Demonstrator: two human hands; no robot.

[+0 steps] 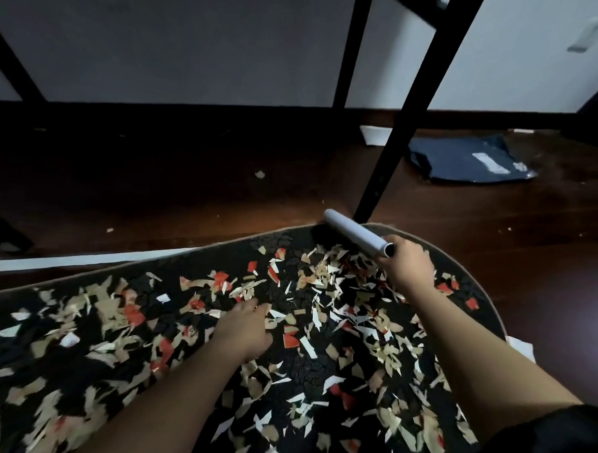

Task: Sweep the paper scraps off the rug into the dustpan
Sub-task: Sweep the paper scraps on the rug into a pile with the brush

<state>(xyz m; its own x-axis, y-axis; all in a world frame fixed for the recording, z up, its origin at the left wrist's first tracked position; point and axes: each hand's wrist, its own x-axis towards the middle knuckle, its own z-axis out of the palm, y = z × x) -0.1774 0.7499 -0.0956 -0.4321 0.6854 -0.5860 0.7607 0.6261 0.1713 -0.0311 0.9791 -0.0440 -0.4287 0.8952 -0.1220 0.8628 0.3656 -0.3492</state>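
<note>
Sweeping looks barely begun: right hand (pixel 406 264) grips the brush handle (pixel 356 235) at one o'clock, left hand (pixel 245 327) presses flat on the scrap-covered rug (pixel 288 290); no dustpan shows, so one needs fetching.

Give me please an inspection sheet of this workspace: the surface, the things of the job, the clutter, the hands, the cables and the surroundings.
Surface: dark rug on a dark wooden floor.
Job's things: paper scraps, tan, white and red, scattered over most of the rug; grey handle, its working end not visible; dustpan nothing seen.
Clutter: dark blue bag and a few stray bits on the floor.
Hands: right hand grips the handle; left hand lies on the scraps, fingers straight.
Cables: nothing seen.
Surroundings: black frame legs, pale wall behind.
</note>
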